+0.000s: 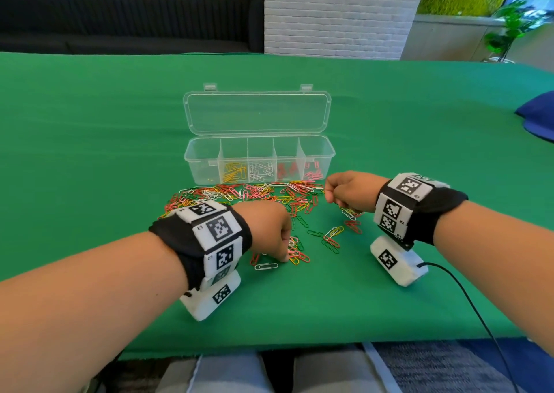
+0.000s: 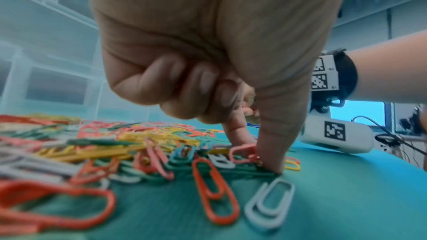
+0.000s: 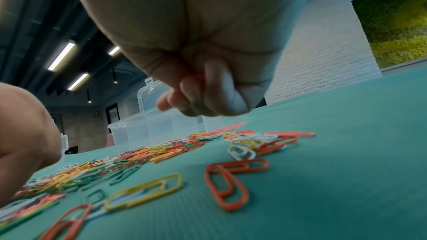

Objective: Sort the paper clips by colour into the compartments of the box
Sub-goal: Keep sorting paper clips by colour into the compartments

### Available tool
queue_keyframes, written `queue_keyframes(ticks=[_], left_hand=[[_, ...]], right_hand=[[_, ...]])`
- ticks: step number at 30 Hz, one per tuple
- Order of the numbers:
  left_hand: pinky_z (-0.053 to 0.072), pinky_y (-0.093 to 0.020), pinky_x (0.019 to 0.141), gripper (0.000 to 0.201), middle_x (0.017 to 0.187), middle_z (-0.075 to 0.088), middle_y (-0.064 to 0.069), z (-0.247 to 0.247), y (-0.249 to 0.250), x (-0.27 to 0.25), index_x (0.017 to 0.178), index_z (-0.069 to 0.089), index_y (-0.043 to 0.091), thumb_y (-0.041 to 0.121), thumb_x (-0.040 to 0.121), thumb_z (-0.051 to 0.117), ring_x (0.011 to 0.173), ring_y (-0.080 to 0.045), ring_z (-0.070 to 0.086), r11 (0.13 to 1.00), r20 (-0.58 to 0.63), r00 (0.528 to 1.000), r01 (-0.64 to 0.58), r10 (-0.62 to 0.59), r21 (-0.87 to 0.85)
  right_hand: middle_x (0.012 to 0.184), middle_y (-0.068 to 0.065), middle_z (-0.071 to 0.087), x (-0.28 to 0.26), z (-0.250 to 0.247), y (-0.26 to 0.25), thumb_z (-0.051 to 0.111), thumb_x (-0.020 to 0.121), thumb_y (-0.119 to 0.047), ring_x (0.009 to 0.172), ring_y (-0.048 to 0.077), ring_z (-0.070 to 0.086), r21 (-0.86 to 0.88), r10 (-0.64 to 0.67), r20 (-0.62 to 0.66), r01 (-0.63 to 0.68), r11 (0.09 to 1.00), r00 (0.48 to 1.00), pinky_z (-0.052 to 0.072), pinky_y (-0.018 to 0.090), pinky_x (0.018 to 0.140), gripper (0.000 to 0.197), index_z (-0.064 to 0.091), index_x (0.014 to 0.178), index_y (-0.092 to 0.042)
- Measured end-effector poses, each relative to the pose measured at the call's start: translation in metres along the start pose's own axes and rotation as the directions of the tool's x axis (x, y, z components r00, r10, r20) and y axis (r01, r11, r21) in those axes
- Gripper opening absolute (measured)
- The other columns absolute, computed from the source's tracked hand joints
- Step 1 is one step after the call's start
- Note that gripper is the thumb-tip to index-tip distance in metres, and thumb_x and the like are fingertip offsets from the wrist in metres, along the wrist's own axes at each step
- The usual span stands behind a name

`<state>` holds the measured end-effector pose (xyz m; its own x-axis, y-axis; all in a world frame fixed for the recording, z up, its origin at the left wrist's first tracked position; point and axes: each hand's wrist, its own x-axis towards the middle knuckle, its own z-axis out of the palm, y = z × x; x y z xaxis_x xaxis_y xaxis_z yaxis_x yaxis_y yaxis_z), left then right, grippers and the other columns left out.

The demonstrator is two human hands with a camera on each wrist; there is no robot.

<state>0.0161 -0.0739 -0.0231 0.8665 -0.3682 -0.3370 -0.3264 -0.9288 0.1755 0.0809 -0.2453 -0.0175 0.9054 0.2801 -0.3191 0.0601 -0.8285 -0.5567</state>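
A clear box [image 1: 198, 165] with its lid [image 1: 257, 114] laid back stands mid-table; yellow, white, red and pink clips lie in four compartments. A mixed pile of paper clips [image 1: 239, 195] is spread in front of it. My left hand [image 1: 286, 256] reaches down at the pile's near edge; thumb and forefinger [image 2: 258, 158] pinch a pink clip [image 2: 242, 152] on the cloth, the other fingers curled. My right hand [image 1: 329, 196] hovers curled as a fist just right of the pile, and a bit of red shows between its fingers [image 3: 208, 83].
Loose clips lie between my hands, among them a white one [image 1: 266, 266] and red ones [image 3: 227, 180]. A blue object [image 1: 539, 117] sits at the table's right edge. A black cable [image 1: 479, 311] trails off the front edge of the green cloth [image 1: 389, 302].
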Motion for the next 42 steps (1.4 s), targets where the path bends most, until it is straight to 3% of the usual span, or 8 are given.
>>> queue_keyframes(ticks=[9,14,19,23,29,36,40,42], left_hand=[[0.038,-0.022,0.059,0.016,0.068,0.054,0.003,-0.019,-0.04,-0.007,0.075,0.063,0.022,0.037,0.083,0.066,0.057,-0.013,0.043,0.924,0.042,0.995,0.104,-0.095,-0.369],[0.033,-0.017,0.045,0.028,0.068,0.051,-0.006,-0.021,-0.061,-0.01,0.062,0.047,0.014,0.003,0.086,0.054,0.052,-0.011,0.039,0.583,0.053,0.978,0.163,-0.201,-0.796],[0.032,-0.013,0.039,0.038,0.059,0.05,-0.004,-0.013,-0.072,-0.011,0.061,0.036,0.015,-0.012,0.083,0.052,0.044,-0.007,0.045,0.382,0.029,0.972,0.118,-0.233,-0.916],[0.031,-0.014,0.042,0.039,0.062,0.048,-0.004,-0.01,-0.072,-0.012,0.061,0.035,0.016,-0.011,0.084,0.051,0.044,-0.007,0.042,0.34,0.04,0.979,0.107,-0.199,-0.934],[0.028,-0.012,0.035,0.036,0.046,0.046,0.004,-0.009,-0.072,-0.017,0.064,0.035,0.017,-0.004,0.089,0.05,0.039,-0.004,0.034,0.309,0.082,0.978,0.139,-0.191,-0.941],[0.029,-0.013,0.034,0.03,0.045,0.045,0.004,-0.01,-0.08,-0.019,0.068,0.04,0.015,0.001,0.088,0.058,0.037,-0.005,0.037,0.306,0.072,0.972,0.14,-0.224,-0.942],[0.029,-0.012,0.034,0.028,0.049,0.048,0.002,-0.011,-0.082,-0.019,0.069,0.042,0.015,0.001,0.087,0.059,0.039,-0.005,0.038,0.339,0.116,0.964,0.195,-0.24,-0.92],[0.029,-0.013,0.035,0.028,0.055,0.049,0.0,-0.015,-0.08,-0.017,0.069,0.042,0.015,0.0,0.087,0.057,0.041,-0.005,0.038,0.362,0.125,0.961,0.21,-0.245,-0.908]], right_hand=[[0.054,-0.003,0.04,-0.002,0.001,-0.007,0.033,0.091,-0.003,0.047,0.01,0.032,-0.022,-0.073,0.06,0.074,0.997,0.996,0.027,0.02,0.047,0.034,0.051,0.066,-0.017],[0.062,-0.013,0.046,-0.005,0.014,-0.024,0.05,0.09,-0.015,0.057,0.001,0.041,-0.252,-0.188,0.154,0.223,0.942,0.97,0.035,0.019,0.057,0.016,0.057,0.079,-0.024],[0.057,-0.011,0.045,-0.012,0.029,-0.038,0.061,0.085,-0.022,0.053,0.0,0.039,-0.41,-0.233,0.233,0.313,0.857,0.944,0.033,0.017,0.052,0.005,0.061,0.082,-0.025],[0.057,-0.011,0.045,-0.013,0.037,-0.042,0.066,0.083,-0.025,0.053,0.0,0.039,-0.469,-0.223,0.262,0.326,0.821,0.939,0.03,0.015,0.05,0.005,0.061,0.084,-0.023],[0.06,-0.012,0.046,-0.008,0.04,-0.042,0.067,0.084,-0.028,0.054,-0.002,0.04,-0.472,-0.204,0.274,0.316,0.823,0.94,0.029,0.015,0.05,0.01,0.062,0.087,-0.021],[0.064,-0.013,0.049,0.0,0.033,-0.034,0.067,0.083,-0.029,0.058,-0.001,0.041,-0.455,-0.186,0.263,0.292,0.842,0.947,0.032,0.016,0.054,0.019,0.053,0.07,-0.027],[0.07,-0.005,0.053,0.006,0.016,-0.028,0.056,0.088,-0.019,0.055,0.006,0.04,-0.375,-0.138,0.182,0.198,0.906,0.974,0.036,0.014,0.05,0.024,0.045,0.067,-0.023],[0.079,0.008,0.057,0.014,0.008,-0.026,0.049,0.086,-0.012,0.055,0.015,0.042,-0.216,-0.088,0.12,0.112,0.97,0.989,0.039,0.022,0.051,0.021,0.043,0.068,-0.02]])
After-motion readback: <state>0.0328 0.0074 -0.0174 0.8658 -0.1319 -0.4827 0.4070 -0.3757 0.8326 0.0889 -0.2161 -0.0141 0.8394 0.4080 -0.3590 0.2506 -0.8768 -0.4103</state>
